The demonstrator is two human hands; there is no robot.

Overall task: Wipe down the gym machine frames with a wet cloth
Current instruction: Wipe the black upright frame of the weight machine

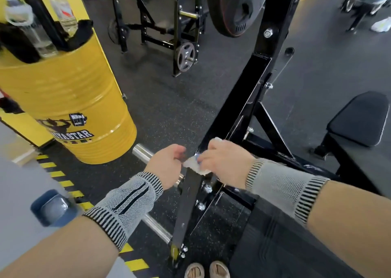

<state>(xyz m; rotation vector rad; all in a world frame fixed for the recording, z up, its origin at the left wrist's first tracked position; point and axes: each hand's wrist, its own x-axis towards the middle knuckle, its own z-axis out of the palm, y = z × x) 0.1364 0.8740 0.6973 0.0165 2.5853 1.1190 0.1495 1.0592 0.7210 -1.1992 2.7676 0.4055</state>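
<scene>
Your right hand [224, 163] has its grip curled over the wet cloth [195, 165], pressing it against the black frame post [228, 117] near the bolted joint, low on the machine and close to you. A pale corner of the cloth sticks out to the left of your knuckles. Your left hand [167, 165] sits just beside that corner, fingers loosely curled; whether it actually pinches the cloth or holds nothing cannot be told from here.

To do this stroke well, keep the cloth flat under your palm rather than bunched, so more of it meets the steel. Judging by the slant of the post, a long pull along its length toward the weight plate [234, 5] at the far end would cover it better than short scrubs. Wrap your fingers round the edges so the side faces get wiped too. The bolts [206, 189] just below the cloth look likely to snag it, so dab round them. Let your left hand steady the chrome bar [143, 153] or the loose corner.
</scene>
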